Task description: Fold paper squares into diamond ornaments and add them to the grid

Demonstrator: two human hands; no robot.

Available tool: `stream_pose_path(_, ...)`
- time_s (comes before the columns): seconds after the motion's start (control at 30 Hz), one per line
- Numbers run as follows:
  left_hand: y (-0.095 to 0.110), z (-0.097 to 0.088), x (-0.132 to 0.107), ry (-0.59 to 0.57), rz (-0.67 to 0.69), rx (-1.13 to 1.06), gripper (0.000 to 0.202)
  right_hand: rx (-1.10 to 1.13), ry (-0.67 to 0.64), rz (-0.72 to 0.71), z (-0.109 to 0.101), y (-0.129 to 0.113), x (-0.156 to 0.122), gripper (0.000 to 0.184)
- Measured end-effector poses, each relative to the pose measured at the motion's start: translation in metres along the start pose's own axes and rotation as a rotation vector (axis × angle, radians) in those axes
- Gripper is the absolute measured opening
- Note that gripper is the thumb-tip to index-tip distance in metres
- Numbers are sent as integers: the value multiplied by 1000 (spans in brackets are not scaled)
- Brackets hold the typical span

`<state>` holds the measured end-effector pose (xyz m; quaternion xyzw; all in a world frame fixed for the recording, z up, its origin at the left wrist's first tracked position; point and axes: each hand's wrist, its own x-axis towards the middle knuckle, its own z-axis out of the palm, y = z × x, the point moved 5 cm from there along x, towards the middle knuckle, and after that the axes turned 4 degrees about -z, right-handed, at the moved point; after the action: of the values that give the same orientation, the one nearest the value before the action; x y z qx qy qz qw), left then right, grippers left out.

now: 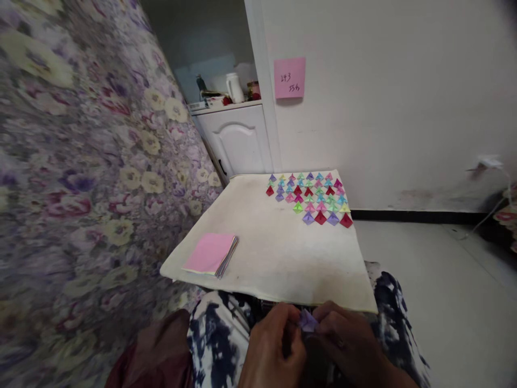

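Note:
A small folded piece of purple paper (308, 321) is pinched between my two hands, just off the near edge of the board and above my lap. My left hand (278, 342) grips its left side with thumb and fingertips. On the other side, my right hand (343, 331) holds the paper's right edge, its fingers bent and partly in shadow. Rows of small folded paper pieces (320, 217) in purple, red, pink, green, blue and yellow lie at the board's far right. A stack of square paper sheets (210, 253), pink on top, rests at the board's left.
The cream-coloured board (258, 231) lies in front of me. A floral curtain (100, 188) hangs close on the left. Behind stand a white cabinet (238, 140) with a white jug (235, 88) and a wall bearing a pink note (290, 78). A plug and cable (489, 161) are at right.

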<state>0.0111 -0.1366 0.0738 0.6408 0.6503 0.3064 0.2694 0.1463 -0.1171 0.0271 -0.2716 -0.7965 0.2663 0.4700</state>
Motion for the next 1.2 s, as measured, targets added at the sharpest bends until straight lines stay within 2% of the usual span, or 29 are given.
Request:
stream_pose_path(0.17,-2,-2,0,-20,-75,-21,17,58,-24,41,3,4,-3,17)
stream_pose_path(0.37,-7,-3,-1,-101,-88,-84,18,105,-40,96,7,6,-6,18)
stream_pose_path(0.67,-14,-2,0,-95,-105,-121,20,214,-48,220,12,13,-8,15)
stream_pose_path(0.83,-15,-1,-1,-93,-117,-91,17,168,-119,356,13,11,-7,13)
stream_pose_path(0.97,-11,0,0,-91,-100,-19,14,136,-182,376,11,1,-2,9)
stream_pose_path(1.07,-10,2,1,-78,-94,30,13,107,-187,429,12,3,-2,3)
stream_pose_path(1.2,-11,2,2,-81,-117,21,12,74,-181,455,17,9,-5,7)
